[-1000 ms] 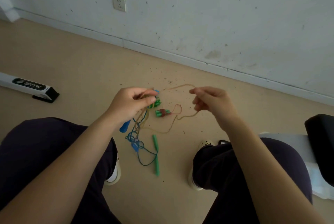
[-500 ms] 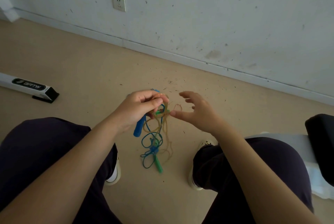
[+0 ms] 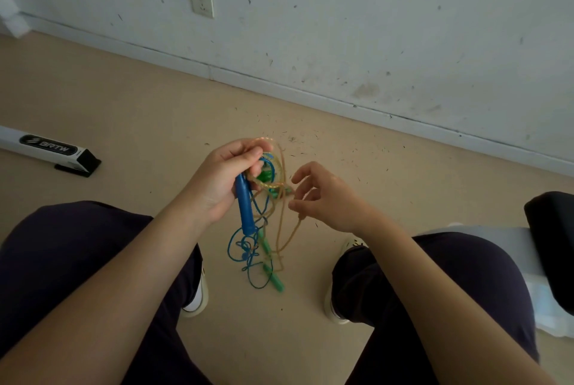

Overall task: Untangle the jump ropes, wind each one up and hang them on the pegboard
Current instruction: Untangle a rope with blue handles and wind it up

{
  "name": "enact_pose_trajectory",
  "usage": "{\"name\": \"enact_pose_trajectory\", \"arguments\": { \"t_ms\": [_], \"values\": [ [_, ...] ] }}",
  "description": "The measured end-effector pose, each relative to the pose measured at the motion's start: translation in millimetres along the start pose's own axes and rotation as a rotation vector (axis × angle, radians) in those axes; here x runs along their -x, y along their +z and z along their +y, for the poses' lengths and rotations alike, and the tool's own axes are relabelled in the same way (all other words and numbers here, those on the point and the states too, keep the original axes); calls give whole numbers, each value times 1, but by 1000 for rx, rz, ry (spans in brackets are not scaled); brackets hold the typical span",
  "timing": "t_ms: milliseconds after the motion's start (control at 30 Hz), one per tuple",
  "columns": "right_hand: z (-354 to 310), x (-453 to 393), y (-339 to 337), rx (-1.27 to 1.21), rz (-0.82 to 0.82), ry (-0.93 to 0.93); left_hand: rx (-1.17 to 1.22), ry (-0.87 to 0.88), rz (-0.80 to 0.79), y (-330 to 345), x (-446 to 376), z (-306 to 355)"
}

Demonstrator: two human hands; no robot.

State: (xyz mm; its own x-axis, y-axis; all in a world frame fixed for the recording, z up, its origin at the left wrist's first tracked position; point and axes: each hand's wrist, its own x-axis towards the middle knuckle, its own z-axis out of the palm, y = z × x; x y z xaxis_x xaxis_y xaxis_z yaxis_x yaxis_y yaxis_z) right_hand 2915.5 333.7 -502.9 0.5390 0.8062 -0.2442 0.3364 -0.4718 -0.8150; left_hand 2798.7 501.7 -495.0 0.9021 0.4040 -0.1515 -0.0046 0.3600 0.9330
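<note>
Head view. The person is seated, knees at the near left and near right, with the floor (image 3: 124, 99) between them. The left hand (image 3: 223, 179) is closed round the top of a blue handle (image 3: 243, 207) and also bunches several loops of cord against it. The right hand (image 3: 326, 198) sits just right of the bundle, fingers loosely curled. A tan cord (image 3: 281, 229) runs past its fingertips, but I cannot tell whether it is pinched or merely touched.

The tangle hangs in the air between the knees, above the floor. The blue cord (image 3: 239, 248) loops below the handle. A green handle (image 3: 273, 279) dangles lowest, blurred. More green shows up near the left-hand fingers.

Step in hand, by my reading: still untangling, with no rope free or wound. To do it well, keep the left hand as anchor, take one strand only with the right, follow it to a crossing and feed the loose handle back through. Pulling hard would likely tighten the knots.

Orientation: the blue handle's long axis runs near-vertical, slightly tilted, with its free end pointing down toward the near floor. The green handle hangs likewise, its lower end angled to the right.

A white bar with a black end (image 3: 49, 148) lies at the far left. A wall socket (image 3: 202, 2) is on the far wall.
</note>
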Motion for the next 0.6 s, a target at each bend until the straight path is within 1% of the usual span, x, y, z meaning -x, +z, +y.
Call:
{"name": "enact_pose_trajectory", "arguments": {
  "t_ms": [67, 167, 267, 333, 433, 500, 600],
  "values": [
    [-3, 2, -2, 11, 4, 1, -95, 12, 56, -1, -1, -1],
    [-8, 4, -7, 0, 9, 26, -314, 9, 211, -4, -5, -8],
    [-11, 7, -16, -23, 46, 44, -399, -18, 350, -11, -10, -14],
    [-15, 11, -25, -67, 76, 40, -421, -31, 380, -16, -12, -13],
    [-16, 15, -32, -79, 83, 17, -413, -40, 286, -15, -8, -9],
    [-14, 14, -29, -67, 36, 32, -388, -44, 189, -9, -5, -9],
    [-13, 11, -20, -103, -39, 53, -360, -45, 92, -1, -1, -10]
  ]
}}
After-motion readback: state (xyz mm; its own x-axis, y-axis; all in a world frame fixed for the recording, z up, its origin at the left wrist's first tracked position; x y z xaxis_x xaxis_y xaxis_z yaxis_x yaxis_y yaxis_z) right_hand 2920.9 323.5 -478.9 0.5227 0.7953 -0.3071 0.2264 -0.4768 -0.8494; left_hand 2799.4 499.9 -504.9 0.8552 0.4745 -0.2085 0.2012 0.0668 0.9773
